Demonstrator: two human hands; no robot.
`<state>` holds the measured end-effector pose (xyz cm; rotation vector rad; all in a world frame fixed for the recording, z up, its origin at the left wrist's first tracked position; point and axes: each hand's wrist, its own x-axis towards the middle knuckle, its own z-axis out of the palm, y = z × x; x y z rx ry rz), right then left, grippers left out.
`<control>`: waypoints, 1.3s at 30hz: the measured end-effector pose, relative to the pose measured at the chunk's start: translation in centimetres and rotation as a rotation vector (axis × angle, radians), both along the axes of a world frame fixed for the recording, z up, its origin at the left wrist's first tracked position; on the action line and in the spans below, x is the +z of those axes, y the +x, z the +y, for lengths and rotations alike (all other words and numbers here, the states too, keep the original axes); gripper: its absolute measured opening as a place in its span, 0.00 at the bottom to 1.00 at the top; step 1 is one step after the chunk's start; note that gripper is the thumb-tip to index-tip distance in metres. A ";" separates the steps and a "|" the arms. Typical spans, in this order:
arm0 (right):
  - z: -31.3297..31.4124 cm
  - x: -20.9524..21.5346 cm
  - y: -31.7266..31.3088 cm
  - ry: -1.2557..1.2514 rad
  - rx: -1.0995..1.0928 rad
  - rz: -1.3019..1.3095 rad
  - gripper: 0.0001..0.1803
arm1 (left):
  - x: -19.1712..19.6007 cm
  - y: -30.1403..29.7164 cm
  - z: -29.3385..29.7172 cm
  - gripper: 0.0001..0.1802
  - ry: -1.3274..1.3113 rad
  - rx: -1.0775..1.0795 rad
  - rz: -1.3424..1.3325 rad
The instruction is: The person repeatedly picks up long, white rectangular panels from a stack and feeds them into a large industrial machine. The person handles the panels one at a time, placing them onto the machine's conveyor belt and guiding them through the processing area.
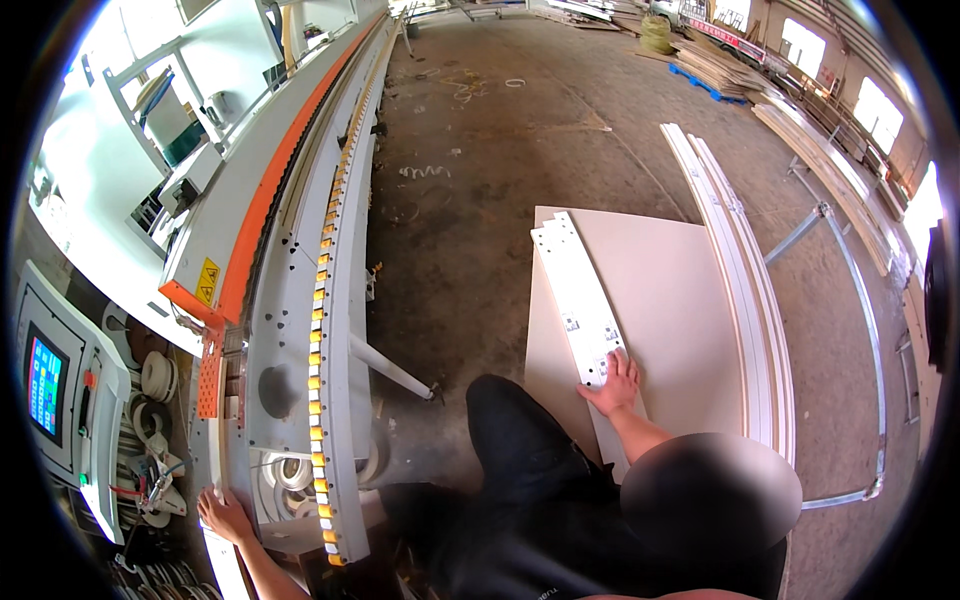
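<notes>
My left hand (226,515) lies at the near end of the machine, on a narrow white strip board (228,565). Its fingers are apart and stretched forward over the board. A pale narrow strip (217,450) runs ahead of the fingertips into the machine's orange-edged inlet. On my right, a small pile of long white drilled boards (578,285) rests on a wide pale panel (670,290). My right hand (615,385) is laid across the top drilled board, thumb spread from the fingers; it touches the board without visibly lifting it.
The long edge-banding machine (265,190) with a roller rail (318,360) stretches away on my left. Beside it are a control screen (45,385) and several tape rolls (158,375). Long white strips (735,260) and a metal frame (870,350) stand to the right.
</notes>
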<state>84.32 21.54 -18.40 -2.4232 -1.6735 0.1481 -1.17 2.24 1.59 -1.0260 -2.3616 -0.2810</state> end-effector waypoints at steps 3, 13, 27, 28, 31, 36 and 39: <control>0.1 0.3 -0.2 -0.028 -0.006 0.014 0.68 | 0.1 -0.6 -0.5 0.18 -0.010 -0.029 -0.015; 0.1 0.5 -0.1 -0.057 -0.006 0.027 0.68 | 0.1 -0.5 -0.4 0.18 -0.023 -0.039 -0.029; -0.1 0.1 -0.1 0.019 0.002 0.014 0.66 | -0.1 -0.4 -0.1 0.16 0.020 -0.045 0.004; -0.1 0.2 -0.2 0.015 0.006 0.016 0.67 | -0.1 -0.2 -0.2 0.16 0.031 -0.040 0.016; 0.0 0.2 -0.1 0.015 0.002 0.010 0.67 | 0.0 -0.5 -0.3 0.18 0.006 -0.048 -0.026; -0.1 0.0 -0.1 0.014 0.001 0.009 0.68 | -0.1 -0.6 -0.3 0.17 0.009 -0.027 -0.018; 0.0 -0.1 -0.1 0.022 0.001 0.016 0.67 | 0.1 -0.2 -0.3 0.16 0.014 -0.035 -0.030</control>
